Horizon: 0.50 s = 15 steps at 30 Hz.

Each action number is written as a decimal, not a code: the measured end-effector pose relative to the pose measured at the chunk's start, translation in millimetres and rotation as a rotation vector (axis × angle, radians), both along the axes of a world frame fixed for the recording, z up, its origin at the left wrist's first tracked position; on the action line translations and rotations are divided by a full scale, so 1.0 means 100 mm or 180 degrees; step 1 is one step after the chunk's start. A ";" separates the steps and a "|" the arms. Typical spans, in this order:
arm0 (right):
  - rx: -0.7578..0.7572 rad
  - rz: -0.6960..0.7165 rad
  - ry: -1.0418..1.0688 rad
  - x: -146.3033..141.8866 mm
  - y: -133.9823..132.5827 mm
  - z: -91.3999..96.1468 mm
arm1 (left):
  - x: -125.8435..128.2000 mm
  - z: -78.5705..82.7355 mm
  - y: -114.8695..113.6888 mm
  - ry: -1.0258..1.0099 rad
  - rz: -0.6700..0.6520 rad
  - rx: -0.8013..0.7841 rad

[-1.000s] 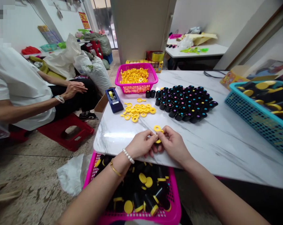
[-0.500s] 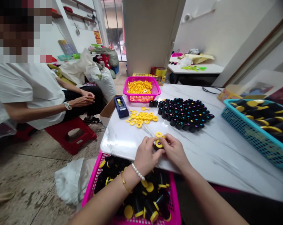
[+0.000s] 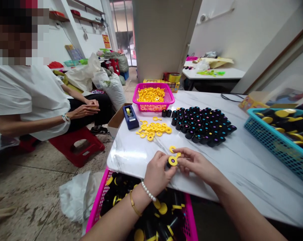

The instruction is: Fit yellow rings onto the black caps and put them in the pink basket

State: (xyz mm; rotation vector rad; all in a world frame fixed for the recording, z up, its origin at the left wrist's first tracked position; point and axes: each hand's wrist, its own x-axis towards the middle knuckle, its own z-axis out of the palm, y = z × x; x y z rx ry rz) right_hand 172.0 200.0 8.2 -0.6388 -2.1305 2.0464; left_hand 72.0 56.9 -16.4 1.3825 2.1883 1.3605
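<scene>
Close to the table's front edge, my left hand [image 3: 158, 170] grips a small black cylinder with a yellow ring cap [image 3: 172, 161] on top; a purple dot shows through the ring and a tab sticks out to the right. My right hand [image 3: 198, 164] is beside it, fingers stretched and apart, the fingertips near the tab. Just behind lies a loose yellow ring [image 3: 172, 149], partly covered by a finger. Further back is a pile of yellow ring caps [image 3: 155, 130]. To its right stand many black cylinders [image 3: 204, 125] with coloured dots, packed together.
A pink basket [image 3: 154, 106] of yellow rings and a blue tape dispenser [image 3: 131, 117] stand at the back left. Below the edge, a larger pink basket [image 3: 99, 197] holds capped black pieces. A teal basket [image 3: 274, 147] is at right. A person [image 3: 38, 100] sits on a red stool [image 3: 77, 147].
My right hand has drawn back to the right from the cylinder, and its fingers have spread. The left hand keeps its hold, and the yellow cap's tab now points right. The view has shifted slightly.
</scene>
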 end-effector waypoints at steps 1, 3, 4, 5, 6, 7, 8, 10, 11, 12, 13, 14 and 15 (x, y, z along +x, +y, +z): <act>0.0027 0.0140 -0.0051 -0.01 -0.02 0.00 | 0.00 0.00 0.00 0.0000 0.0010 -0.0024; 0.0092 0.0273 -0.0121 -0.04 -0.04 0.00 | 0.00 0.01 0.02 0.0032 0.0004 -0.0087; 0.0139 0.0281 -0.0140 -0.05 -0.05 0.00 | -0.01 0.01 0.02 0.0056 -0.0011 -0.0128; 0.0182 0.0269 -0.0149 -0.06 -0.05 0.00 | -0.02 0.01 0.03 0.0080 -0.0023 -0.0173; 0.0215 0.0255 -0.0156 -0.07 -0.06 0.01 | -0.02 0.01 0.04 0.0099 -0.0021 -0.0214; 0.0237 0.0258 -0.0170 -0.07 -0.07 0.02 | -0.02 0.01 0.03 0.0112 -0.0006 -0.0246; 0.0258 0.0269 -0.0179 -0.08 -0.09 0.04 | -0.01 0.01 0.03 0.0113 0.0015 -0.0257; 0.0303 0.0243 -0.0131 -0.07 -0.13 0.04 | 0.01 -0.01 0.00 0.0054 0.0076 -0.0151; 0.0343 0.0192 -0.0073 -0.06 -0.15 0.03 | 0.03 -0.03 -0.01 -0.0003 0.0085 -0.0047; 0.0325 0.0086 0.0012 -0.06 -0.16 -0.01 | 0.04 -0.06 -0.01 -0.0093 0.0100 0.0103; 0.0276 -0.0007 0.0044 -0.05 -0.16 -0.05 | 0.05 -0.11 0.01 -0.0144 0.0064 0.0159; 0.0229 -0.0056 0.0000 -0.06 -0.14 -0.12 | 0.04 -0.16 0.04 -0.0176 0.0030 0.0093; 0.0163 -0.0064 -0.0056 -0.06 -0.10 -0.18 | 0.03 -0.21 0.08 -0.0202 0.0105 -0.0031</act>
